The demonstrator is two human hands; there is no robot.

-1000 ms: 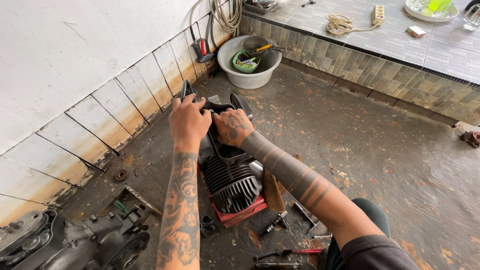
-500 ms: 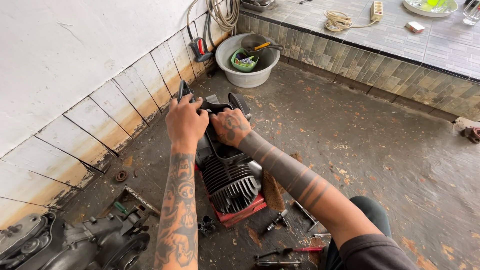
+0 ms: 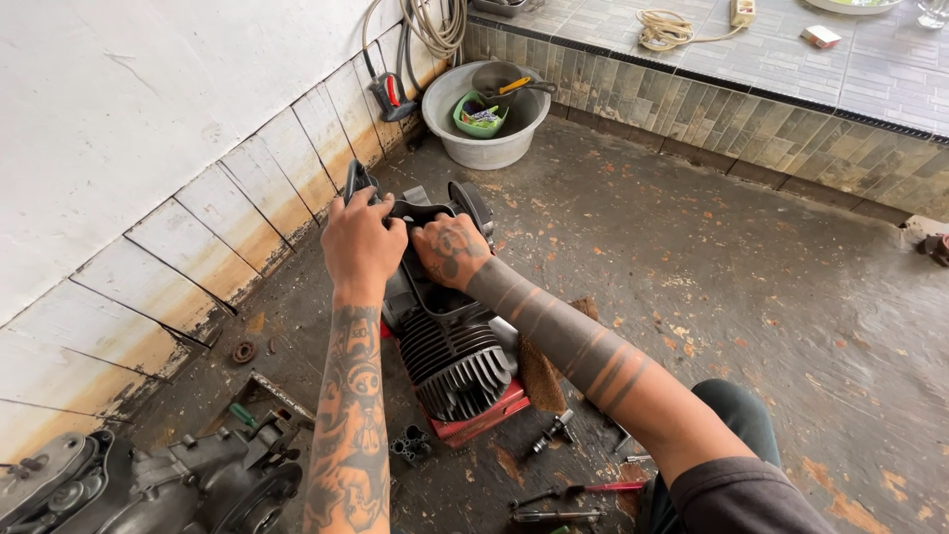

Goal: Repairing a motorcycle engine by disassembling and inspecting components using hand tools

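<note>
You had a small engine [image 3: 450,341] on the floor [image 3: 692,297], close to the tiled wall [image 3: 198,237]. It sat on a red block [image 3: 486,415], with its grey cooling fins pointing back at you. On the far end was a black cover [image 3: 420,213]. Your left hand [image 3: 361,242] was closed over the left side of that cover. Your right hand [image 3: 450,249] was curled tight on it just beside the left one, so the two hands were almost touching.

Near the red block lay some small tools [image 3: 554,430] and a screwdriver with a red handle [image 3: 578,489]. Another grey engine part [image 3: 168,485] was down by your left arm. Farther off stood a white tub [image 3: 489,143] with a green bowl [image 3: 474,114] inside. A cord [image 3: 667,30] lay on the tiled ledge [image 3: 791,69].

I think the engine could tip off the red block if you pushed too hard on one side, because the block looked narrow. Your fingers could also get pinched between the cover and the metal if it slipped. The loose tools by your knee could roll under you.
</note>
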